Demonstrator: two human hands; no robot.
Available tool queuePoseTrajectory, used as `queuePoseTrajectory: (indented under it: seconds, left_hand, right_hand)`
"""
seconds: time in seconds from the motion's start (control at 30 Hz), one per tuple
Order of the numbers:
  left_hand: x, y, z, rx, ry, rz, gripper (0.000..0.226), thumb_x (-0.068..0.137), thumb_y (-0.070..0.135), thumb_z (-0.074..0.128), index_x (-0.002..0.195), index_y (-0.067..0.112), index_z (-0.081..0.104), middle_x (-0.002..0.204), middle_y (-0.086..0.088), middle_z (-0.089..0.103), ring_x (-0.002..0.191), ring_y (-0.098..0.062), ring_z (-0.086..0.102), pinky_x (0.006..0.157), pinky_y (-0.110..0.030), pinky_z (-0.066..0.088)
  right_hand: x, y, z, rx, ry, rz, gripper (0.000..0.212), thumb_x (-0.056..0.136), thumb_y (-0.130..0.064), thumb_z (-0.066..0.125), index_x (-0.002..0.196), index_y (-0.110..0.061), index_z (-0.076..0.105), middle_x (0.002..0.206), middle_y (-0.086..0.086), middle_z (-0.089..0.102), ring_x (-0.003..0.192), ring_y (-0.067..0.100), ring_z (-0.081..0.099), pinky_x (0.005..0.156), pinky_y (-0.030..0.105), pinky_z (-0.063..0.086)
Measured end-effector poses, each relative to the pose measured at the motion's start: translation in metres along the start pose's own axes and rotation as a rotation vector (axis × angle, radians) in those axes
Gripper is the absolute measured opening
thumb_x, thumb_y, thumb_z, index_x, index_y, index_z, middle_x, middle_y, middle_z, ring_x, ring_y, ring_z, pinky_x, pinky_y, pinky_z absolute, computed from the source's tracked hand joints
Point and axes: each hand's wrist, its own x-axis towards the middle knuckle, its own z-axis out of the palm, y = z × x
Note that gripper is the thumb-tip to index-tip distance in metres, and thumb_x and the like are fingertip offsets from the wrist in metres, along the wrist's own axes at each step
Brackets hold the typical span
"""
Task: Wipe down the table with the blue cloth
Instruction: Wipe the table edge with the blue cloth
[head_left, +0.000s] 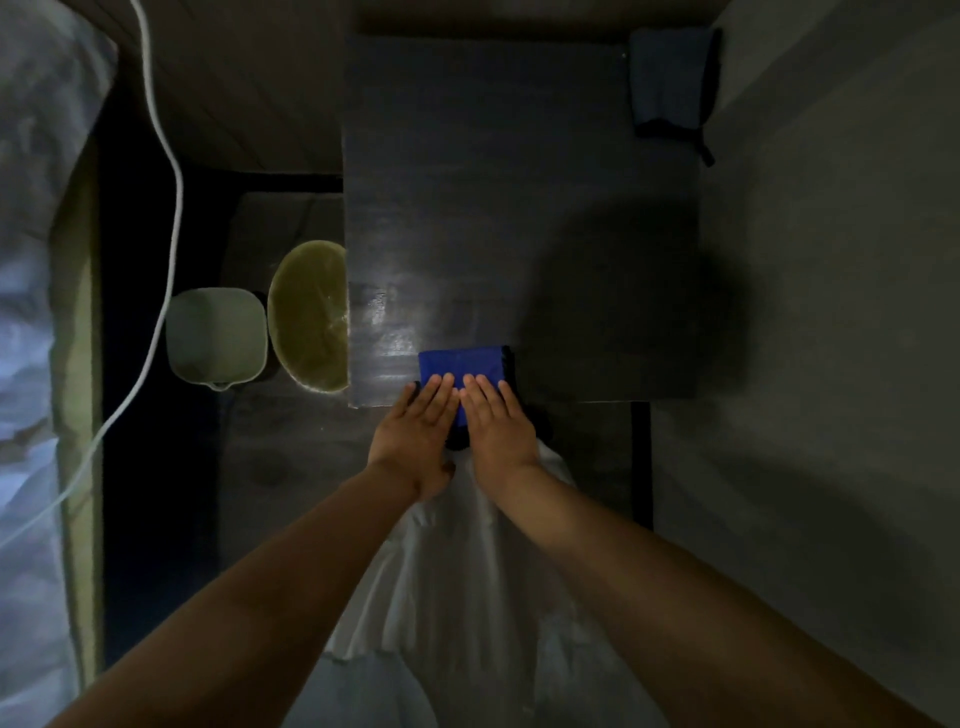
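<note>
Pressing blue cloth (461, 365), flat fingers (441, 387).

Bystanders in a dim room
A pale square container (215, 338) and a yellowish oval basin (310, 317) are sitting side by side at left; a white cable (169, 218) is trailing past them; dark folded fabric (670, 83) is lying far right.

Dark rectangular wooden table (519, 208) with faint grain and a glossy sheen at centre frame, folded bright blue matt cloth (460, 364), dark navy folded fabric (670, 78) upper right, smooth pale green plastic jug (215, 335) and olive translucent plastic basin (311, 317) at left
</note>
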Motion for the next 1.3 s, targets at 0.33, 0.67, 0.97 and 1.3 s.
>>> queuePoseTrajectory:
  seconds: [0.33, 0.67, 0.97, 1.3]
  left_hand:
    - [0.031, 0.066, -0.026, 0.018, -0.043, 0.030, 0.088, 0.092, 0.055, 0.037, 0.150, 0.012, -0.015, 0.158, -0.007, -0.021, 0.146, -0.020, -0.019, 0.119, -0.040, -0.012]
    - [0.064, 0.128, -0.052, 0.078, -0.036, 0.101, 0.088, 0.092, 0.056, 0.035, 0.150, 0.012, -0.015, 0.158, -0.008, -0.021, 0.146, -0.021, -0.019, 0.115, -0.039, -0.014]
    - [0.091, 0.171, -0.074, 0.093, -0.031, 0.188, 0.091, 0.091, 0.057, 0.038, 0.151, 0.011, -0.013, 0.159, -0.008, -0.019, 0.146, -0.020, -0.017, 0.120, -0.040, -0.009]
    - [0.108, 0.201, -0.083, 0.107, -0.039, 0.197, 0.086, 0.093, 0.052, 0.036, 0.150, 0.010, -0.014, 0.159, -0.008, -0.019, 0.146, -0.021, -0.017, 0.120, -0.041, -0.007]
  right_hand:
    - [-0.025, 0.062, 0.036, 0.047, 0.000, 0.059, 0.075, 0.100, -0.037, 0.033, 0.151, -0.008, -0.014, 0.160, 0.007, -0.018, 0.147, 0.021, -0.016, 0.115, 0.039, -0.014]
    - [-0.047, 0.125, 0.069, 0.058, -0.003, 0.110, 0.073, 0.101, -0.037, 0.031, 0.151, -0.007, -0.013, 0.160, 0.008, -0.017, 0.147, 0.023, -0.015, 0.116, 0.041, -0.012]
    - [-0.064, 0.172, 0.093, 0.061, -0.014, 0.175, 0.077, 0.099, -0.043, 0.032, 0.151, -0.006, -0.012, 0.161, 0.009, -0.015, 0.148, 0.022, -0.015, 0.115, 0.042, -0.014]
    - [-0.071, 0.200, 0.106, 0.117, -0.033, 0.188, 0.082, 0.098, -0.041, 0.038, 0.150, -0.005, -0.015, 0.160, 0.011, -0.017, 0.147, 0.023, -0.015, 0.116, 0.042, -0.013]
